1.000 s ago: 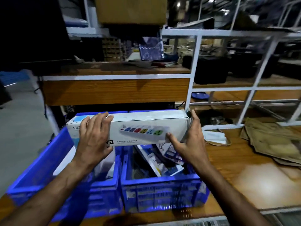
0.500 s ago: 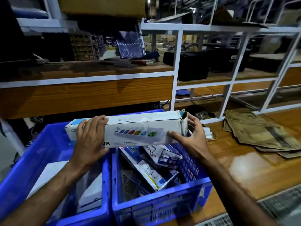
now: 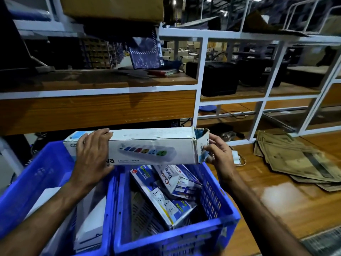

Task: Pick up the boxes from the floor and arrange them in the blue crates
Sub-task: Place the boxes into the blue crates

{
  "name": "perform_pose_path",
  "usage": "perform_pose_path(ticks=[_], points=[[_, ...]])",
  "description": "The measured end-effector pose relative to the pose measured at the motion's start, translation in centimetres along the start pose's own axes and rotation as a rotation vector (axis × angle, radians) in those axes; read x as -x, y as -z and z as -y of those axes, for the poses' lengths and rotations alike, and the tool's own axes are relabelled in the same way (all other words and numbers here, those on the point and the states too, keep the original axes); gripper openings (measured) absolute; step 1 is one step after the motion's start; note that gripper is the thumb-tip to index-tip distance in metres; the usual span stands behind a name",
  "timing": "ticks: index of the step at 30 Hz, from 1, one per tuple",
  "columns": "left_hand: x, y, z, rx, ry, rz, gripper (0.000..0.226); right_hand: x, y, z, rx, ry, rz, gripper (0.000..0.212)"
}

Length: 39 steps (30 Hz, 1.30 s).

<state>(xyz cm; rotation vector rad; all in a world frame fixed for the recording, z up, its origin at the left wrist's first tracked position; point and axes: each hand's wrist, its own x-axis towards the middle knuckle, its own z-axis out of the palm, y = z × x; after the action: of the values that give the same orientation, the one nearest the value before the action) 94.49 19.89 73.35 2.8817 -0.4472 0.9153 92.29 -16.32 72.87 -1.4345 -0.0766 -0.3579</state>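
A long white power-strip box (image 3: 153, 146) hangs level above two blue crates. My left hand (image 3: 93, 154) grips its left part, fingers curled over the top edge. My right hand (image 3: 218, 154) pinches the torn, opened flap at its right end. The right blue crate (image 3: 217, 196) holds several smaller extension-cord boxes (image 3: 166, 193) lying at angles. The left blue crate (image 3: 36, 174) holds white boxes (image 3: 92, 215), partly hidden by my left forearm.
The crates stand on a wooden surface (image 3: 287, 204). Flattened cardboard sheets (image 3: 295, 157) lie at the right, a white adapter (image 3: 236, 157) beside the crate. White metal racking (image 3: 199, 93) with wooden shelves and dark boxes rises right behind the crates.
The view has drawn closer and shifted left. The box's right end flap now stands open and my right hand has moved from under the box end to pinching that flap.
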Motion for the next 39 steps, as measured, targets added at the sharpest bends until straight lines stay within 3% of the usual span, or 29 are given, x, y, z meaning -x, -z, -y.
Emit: perform_pose_path(ticks=[5,11,20,26,29,31,35,39], points=[[-0.1,0.3,0.0,-0.034,0.036,-0.01,0.102,-0.5,-0.1,-0.7,-0.028,0.033,-0.041,0.032],[0.3,0.1,-0.5,-0.057,0.018,0.009,0.106,-1.4,0.3,-1.6,-0.122,-0.089,0.014,0.029],[0.5,0.4,-1.7,-0.086,0.014,-0.005,0.107,-0.7,-0.2,-2.0,0.121,0.146,-0.163,0.011],[0.5,0.5,-2.6,-0.127,-0.018,-0.017,0.103,0.6,-0.7,-2.2,0.36,0.126,-0.107,0.037],[0.6,0.3,-2.2,-0.15,-0.05,0.02,0.106,1.4,-0.1,-1.5,0.582,0.076,0.053,0.051],[0.7,0.1,-1.7,-0.173,-0.072,0.05,0.105,2.0,0.1,-1.0,0.78,0.06,0.159,0.073],[0.5,-0.3,-1.8,-0.189,-0.122,0.068,0.097,3.6,-0.9,0.9,1.167,0.215,0.15,0.112],[-0.1,-0.8,-2.3,-0.189,-0.191,0.078,0.097,3.9,-2.4,1.4,1.426,0.301,0.142,0.117]])
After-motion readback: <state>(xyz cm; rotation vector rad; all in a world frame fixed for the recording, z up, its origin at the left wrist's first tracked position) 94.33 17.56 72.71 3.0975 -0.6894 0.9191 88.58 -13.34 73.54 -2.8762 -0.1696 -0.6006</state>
